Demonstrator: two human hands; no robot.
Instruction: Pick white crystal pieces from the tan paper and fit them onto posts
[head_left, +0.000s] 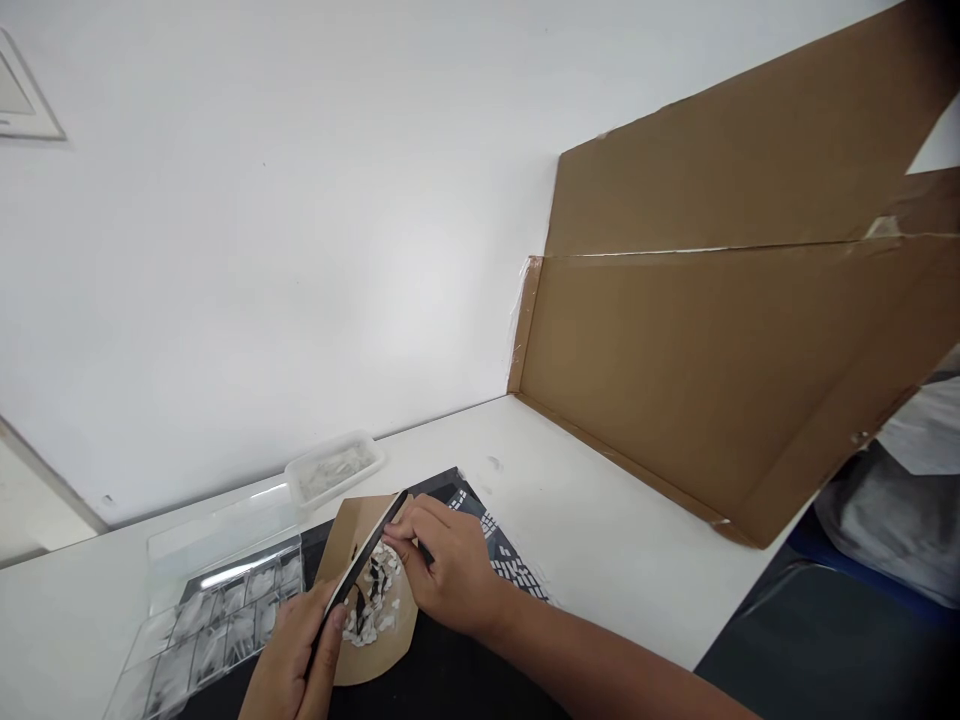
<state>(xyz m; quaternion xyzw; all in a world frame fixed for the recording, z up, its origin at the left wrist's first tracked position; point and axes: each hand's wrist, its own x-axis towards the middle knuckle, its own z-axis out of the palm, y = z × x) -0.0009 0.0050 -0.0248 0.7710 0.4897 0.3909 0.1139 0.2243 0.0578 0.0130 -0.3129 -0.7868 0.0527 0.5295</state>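
Observation:
My left hand [300,645] is closed round the lower end of a long, flat dark strip [360,555] with a pale edge, which slants up to the right. Close to the strip's upper end, the fingers of my right hand [450,555] are pinched together. Whatever they hold is mostly hidden; a small dark bit shows below the fingers. Under both hands lies a piece of brown paper [382,665], scattered with white flakes [371,625] and a few black pieces. The paper rests on a black mat [457,680].
Left of the mat, a clear compartment box [217,625] holds several small whitish packets. A white tray [330,470] with pale contents stands near the wall. White rectangles mark a dark sheet [502,550]. A large cardboard sheet [697,360] stands folded at the right.

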